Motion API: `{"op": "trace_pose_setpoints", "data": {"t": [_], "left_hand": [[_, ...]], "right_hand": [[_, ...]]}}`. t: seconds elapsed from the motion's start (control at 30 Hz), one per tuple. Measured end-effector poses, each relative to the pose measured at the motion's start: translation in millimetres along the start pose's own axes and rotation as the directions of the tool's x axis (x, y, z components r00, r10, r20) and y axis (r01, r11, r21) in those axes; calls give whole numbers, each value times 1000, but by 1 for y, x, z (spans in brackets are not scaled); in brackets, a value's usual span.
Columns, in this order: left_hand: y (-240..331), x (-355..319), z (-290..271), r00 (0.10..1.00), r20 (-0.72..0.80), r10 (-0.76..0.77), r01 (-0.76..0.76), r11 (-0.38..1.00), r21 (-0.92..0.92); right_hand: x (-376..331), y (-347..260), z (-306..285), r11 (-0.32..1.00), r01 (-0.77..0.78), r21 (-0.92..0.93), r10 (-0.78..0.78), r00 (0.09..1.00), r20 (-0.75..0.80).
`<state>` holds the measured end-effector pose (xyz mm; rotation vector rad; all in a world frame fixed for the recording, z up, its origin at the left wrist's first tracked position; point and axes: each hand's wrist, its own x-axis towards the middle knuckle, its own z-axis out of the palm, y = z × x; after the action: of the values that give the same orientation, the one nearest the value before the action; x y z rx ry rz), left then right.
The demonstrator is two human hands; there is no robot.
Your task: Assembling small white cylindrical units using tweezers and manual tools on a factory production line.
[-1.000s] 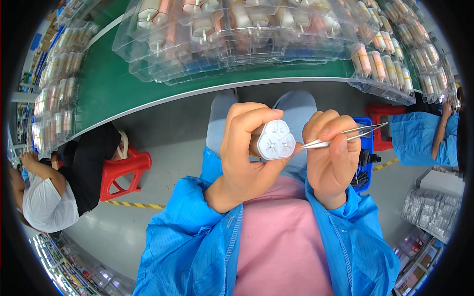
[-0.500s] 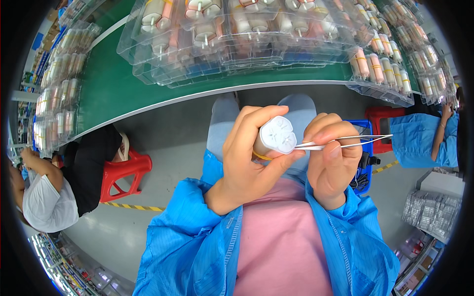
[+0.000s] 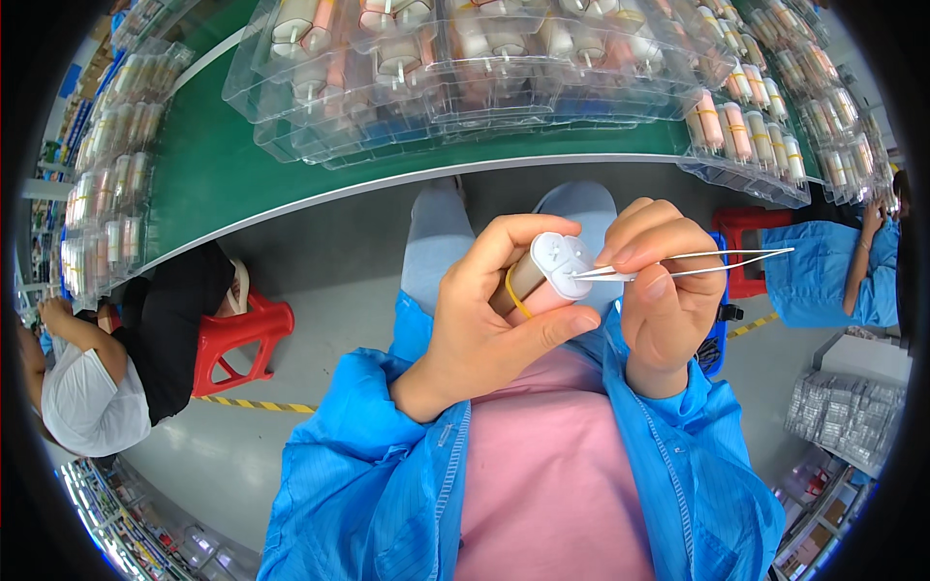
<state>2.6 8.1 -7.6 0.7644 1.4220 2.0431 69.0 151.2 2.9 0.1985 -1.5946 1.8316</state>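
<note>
Head view, fingers first. Left hand (image 3: 484, 320): thumb and fingers clamped around small cylindrical part (image 3: 542, 276), tan body with yellow band and white end cap. Cap faces up and toward right hand, long axis running from left palm up and rightward. Right hand (image 3: 668, 290): thumb and forefinger pinched together on metal tweezers (image 3: 678, 263), remaining fingers curled beneath. Tweezers lie nearly level, free ends trailing off to the right, tips pointing left and touching the cap's right edge. Tips appear closed; anything held between them too small to tell. Part therefore just left of right-hand fingertips, tweezer axis roughly crossing the cap face. Both hands raised close together above lap, over pink top (image 3: 552, 465) and open blue coat (image 3: 378, 465).

Outward: green table (image 3: 232, 165) ahead, carrying clear plastic trays (image 3: 465, 87) filled with similar cylindrical parts in rows. More trays at far left and far right of table. Red stool (image 3: 242, 339) at left with seated co-worker beside it. Second seated co-worker in blue coat at right edge.
</note>
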Motion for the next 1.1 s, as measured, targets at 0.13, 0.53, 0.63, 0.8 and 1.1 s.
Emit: {"op": "trace_pose_setpoints", "data": {"t": [0.13, 0.53, 0.63, 0.8, 1.1], "left_hand": [[-2, 0, -1, 1000, 20, -14, 15, 999, -31], [2, -1, -4, 996, 92, -23, 23, 1000, -6], [1, 0, -4, 995, 102, -16, 16, 1000, -3], [0, 0, -5, 993, 116, -1, 2, 1000, -5], [1, 1, -6, 991, 133, 29, -36, 998, 48]], "right_hand": [[0, -1, -1, 1000, -6, -13, 6, 1000, 6], [-1, -3, -4, 999, -18, -48, 19, 999, 26], [-1, -3, -4, 998, -14, -53, 16, 999, 29], [-2, -1, -5, 999, 4, -46, -2, 999, 37], [-1, -1, -7, 994, 37, -99, -31, 998, 63]]}}
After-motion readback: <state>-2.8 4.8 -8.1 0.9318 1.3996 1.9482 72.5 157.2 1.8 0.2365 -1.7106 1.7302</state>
